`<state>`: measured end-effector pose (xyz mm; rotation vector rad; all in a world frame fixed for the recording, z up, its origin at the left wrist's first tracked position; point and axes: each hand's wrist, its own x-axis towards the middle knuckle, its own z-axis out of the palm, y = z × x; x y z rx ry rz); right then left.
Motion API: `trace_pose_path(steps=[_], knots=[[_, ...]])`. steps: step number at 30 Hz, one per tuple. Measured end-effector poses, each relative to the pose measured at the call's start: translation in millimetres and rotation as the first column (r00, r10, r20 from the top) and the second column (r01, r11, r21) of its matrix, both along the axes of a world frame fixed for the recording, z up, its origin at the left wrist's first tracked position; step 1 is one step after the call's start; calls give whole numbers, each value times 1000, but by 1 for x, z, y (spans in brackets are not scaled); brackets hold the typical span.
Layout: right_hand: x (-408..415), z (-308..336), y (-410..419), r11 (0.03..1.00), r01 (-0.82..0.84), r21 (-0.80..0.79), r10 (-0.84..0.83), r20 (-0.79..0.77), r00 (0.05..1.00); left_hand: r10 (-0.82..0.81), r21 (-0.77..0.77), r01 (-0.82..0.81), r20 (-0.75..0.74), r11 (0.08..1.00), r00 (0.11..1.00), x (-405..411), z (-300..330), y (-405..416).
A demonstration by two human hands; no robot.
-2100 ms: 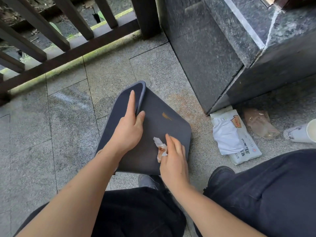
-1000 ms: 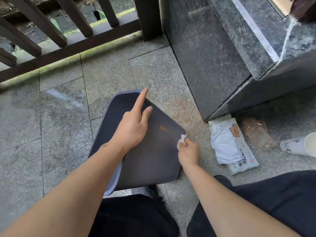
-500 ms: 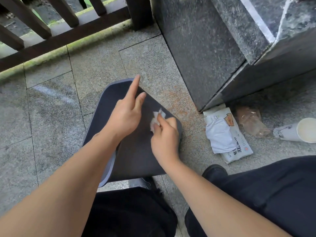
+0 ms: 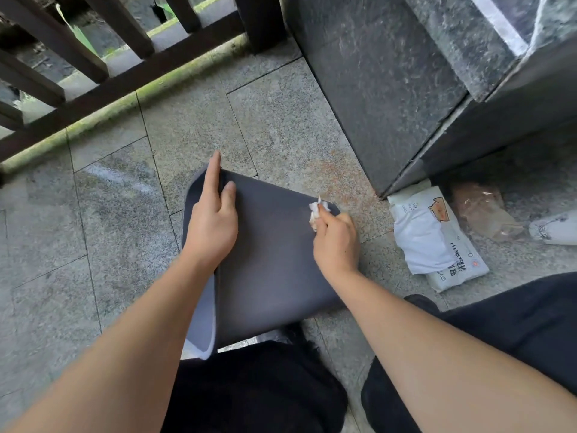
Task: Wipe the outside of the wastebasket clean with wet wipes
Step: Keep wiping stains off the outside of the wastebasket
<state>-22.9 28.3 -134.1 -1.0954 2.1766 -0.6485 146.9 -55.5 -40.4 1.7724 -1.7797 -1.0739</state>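
- Dark trouser legs (image 4: 515,332) fill the near edge; a black shoe (image 4: 420,301) shows only its toe.
- Wastebasket (image 4: 268,260): dark grey, lying on its side on the stone floor (image 4: 109,214) between the knees, one broad flat side facing up. Paler inner lining visible at the near left mouth; the near end is partly hidden behind the left forearm.
- Upturned side appears matt and even; no marks discernible on the exposed area.
- Left hand (image 4: 214,226): rests on the basket's far left edge, index finger extended along the rim, thumb on the upper face; remaining fingers hidden over the edge.
- Right hand (image 4: 337,242): pinches a crumpled white wet wipe (image 4: 317,212) against the basket's far right corner. Wipe bears faint orange staining.
- Right: wipes packet (image 4: 437,242) on the floor, print unreadable.
- Beyond it, a crumpled clear wrapper (image 4: 485,214) and a white cup (image 4: 555,228), cut off at the frame edge.
- Far: dark stone block (image 4: 390,89), wooden railing (image 4: 93,57).
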Motion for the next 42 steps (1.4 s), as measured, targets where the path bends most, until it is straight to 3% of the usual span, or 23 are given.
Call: trace_pose_path(steps=[5,11,15,19,22,26,31,34,37,39,42], knots=[[5,11,-11,998,-30,51,33,-57,998,51,15,-51,-14,999,999,3,0,2],[63,57,-22,929,-172,-328,154,-82,985,59,3,-59,-18,998,998,-2,0,4],[55,40,-30,912,-197,-360,258,131,957,102,6,-102,-53,995,993,-8,0,6],[34,26,-31,958,45,-283,46,308,950,42,-2,-42,-32,999,999,-12,1,7],[25,24,-39,968,59,-242,27,339,940,-30,-10,30,-32,999,999,-12,6,3],[39,48,-42,919,-46,-392,175,299,938,-102,-28,101,-43,994,994,-18,8,-2],[77,71,-24,861,-82,-503,251,278,927,-66,-28,64,-103,998,992,-23,6,1],[82,58,-4,826,-158,-541,284,158,946,-71,-35,68,-72,997,995,-16,5,0],[62,23,13,878,-180,-444,227,55,972,-75,-30,74,-9,997,997,-6,3,0],[40,-3,18,966,-69,-250,89,70,994,-63,-29,63,4,998,998,-2,3,2],[6,-39,22,994,103,-28,-101,43,994,-47,-14,47,-3,999,999,-4,3,4]])
